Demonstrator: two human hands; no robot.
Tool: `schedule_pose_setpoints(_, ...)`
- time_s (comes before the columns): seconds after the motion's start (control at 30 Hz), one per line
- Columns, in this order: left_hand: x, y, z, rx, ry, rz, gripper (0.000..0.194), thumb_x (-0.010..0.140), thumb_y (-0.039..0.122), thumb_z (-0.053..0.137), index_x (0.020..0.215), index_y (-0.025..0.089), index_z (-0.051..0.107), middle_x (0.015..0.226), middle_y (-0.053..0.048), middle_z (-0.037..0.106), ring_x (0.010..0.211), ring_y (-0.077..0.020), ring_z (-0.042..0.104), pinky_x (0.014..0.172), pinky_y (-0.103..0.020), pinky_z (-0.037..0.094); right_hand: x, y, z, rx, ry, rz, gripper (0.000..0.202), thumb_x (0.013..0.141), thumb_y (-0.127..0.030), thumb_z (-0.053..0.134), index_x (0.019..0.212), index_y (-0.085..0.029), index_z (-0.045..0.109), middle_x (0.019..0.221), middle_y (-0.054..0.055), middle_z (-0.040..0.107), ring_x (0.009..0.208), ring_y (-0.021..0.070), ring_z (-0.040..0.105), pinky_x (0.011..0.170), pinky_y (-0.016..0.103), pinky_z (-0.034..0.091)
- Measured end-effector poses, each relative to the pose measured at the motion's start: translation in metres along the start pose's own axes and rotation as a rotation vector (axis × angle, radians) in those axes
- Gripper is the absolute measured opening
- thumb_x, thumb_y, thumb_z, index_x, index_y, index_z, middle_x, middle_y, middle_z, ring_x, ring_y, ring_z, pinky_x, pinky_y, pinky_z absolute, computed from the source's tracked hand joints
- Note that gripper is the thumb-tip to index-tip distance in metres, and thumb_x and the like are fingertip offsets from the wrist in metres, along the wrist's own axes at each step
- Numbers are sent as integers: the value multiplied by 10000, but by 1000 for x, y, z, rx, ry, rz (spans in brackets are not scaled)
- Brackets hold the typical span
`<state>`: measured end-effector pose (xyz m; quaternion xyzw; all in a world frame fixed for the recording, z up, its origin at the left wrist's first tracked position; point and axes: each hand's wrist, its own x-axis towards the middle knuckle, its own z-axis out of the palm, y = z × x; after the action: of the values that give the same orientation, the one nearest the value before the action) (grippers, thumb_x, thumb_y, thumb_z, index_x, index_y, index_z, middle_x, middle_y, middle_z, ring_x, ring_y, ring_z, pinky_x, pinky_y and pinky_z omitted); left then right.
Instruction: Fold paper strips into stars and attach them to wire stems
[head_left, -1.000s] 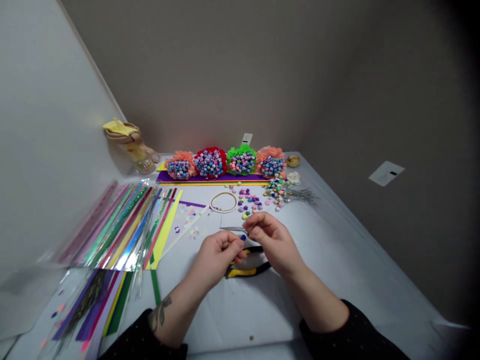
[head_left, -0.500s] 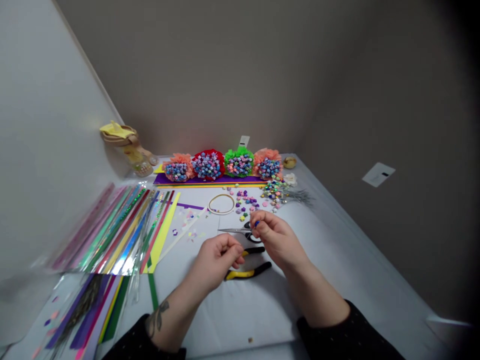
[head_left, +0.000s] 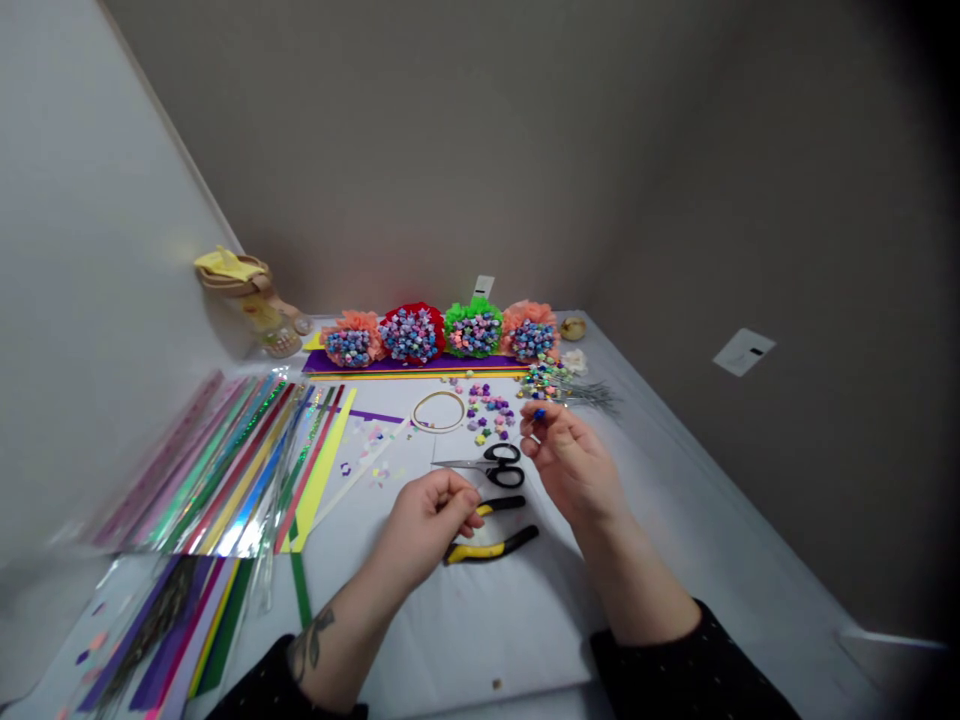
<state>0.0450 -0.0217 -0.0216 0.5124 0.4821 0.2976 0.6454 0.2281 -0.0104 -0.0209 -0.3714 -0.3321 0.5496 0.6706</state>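
Note:
My right hand [head_left: 574,460] is raised over the right part of the table, its fingers curled round a small dark blue piece [head_left: 539,414] near the fingertips. Lower and further left, my left hand [head_left: 435,515] is closed in a pinch; whatever is between its fingertips is too small to make out. Black-handled scissors [head_left: 504,466] lie between the hands, blades pointing left. Yellow and black pliers [head_left: 491,549] rest with handles spread beside my left hand, partly hidden by it. Small purple and pink stars [head_left: 491,405] are scattered beyond the scissors.
Four crepe-edged star bouquets [head_left: 412,333] line the back. Shiny strips in clear wrap [head_left: 202,460] cover the left side, above coloured paper strips [head_left: 217,630]. A round hoop [head_left: 439,411] lies mid-table. Wires [head_left: 592,395] lie at the back right; a cup [head_left: 274,325] stands back left.
My right hand has moved up and right with the blue piece, its fingers loosened somewhat, uncovering the scissor handles. My left hand keeps its pinch in nearly the same place.

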Motion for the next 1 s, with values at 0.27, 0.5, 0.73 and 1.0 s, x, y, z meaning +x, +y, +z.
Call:
schedule_pose_setpoints(0.27,2,0,1,47,-52,30,209,775,356,607,744,149,602,657,-41,678,610,-134,600,604,-243,453,-9,11,11,-22,-115,130,209,705,-344,745,727,-167,638,678,-12,538,538,74,407,518,214,328)
schedule_pose_setpoints(0.5,1,6,-5,-29,95,164,284,732,403,679,869,154,677,851,-64,691,732,-159,598,676,-262,471,-21,10,12,-263,-370,298,131,738,-257,651,672,-163,587,543,-16,590,506,97,494,532,223,376)
schedule_pose_setpoints(0.73,1,2,-4,-357,20,188,239,689,348,758,759,138,669,746,-11,614,702,-116,546,688,-225,434,-28,16,27,-350,-422,388,128,672,-237,610,620,-170,514,503,-37,547,456,77,451,482,203,338)
schedule_pose_setpoints(1.0,0,7,-1,-461,20,139,300,646,369,792,666,117,631,635,16,525,620,-90,464,621,-211,377,-33,17,31,-342,-397,415,142,688,-268,580,636,-178,483,502,-49,510,458,70,389,468,202,293)
